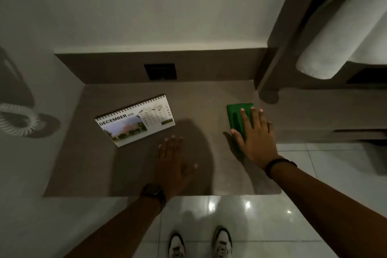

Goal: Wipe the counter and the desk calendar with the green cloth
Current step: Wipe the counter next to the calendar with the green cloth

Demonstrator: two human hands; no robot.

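A folded green cloth [236,114] lies on the right part of the brown counter [88,165]. My right hand [254,134] presses flat on the cloth, fingers spread over it. The desk calendar [136,120], spiral-bound and showing December, stands on the counter left of centre. My left hand [173,161] rests palm down on the bare counter, just right of the calendar's near corner, holding nothing.
A dark socket plate [160,71] sits in the back panel. A coiled white cord [18,119] hangs on the wall at left. Folded white towels [339,37] lie on a shelf at right. The counter's front edge runs above my shoes [200,243] on the tiled floor.
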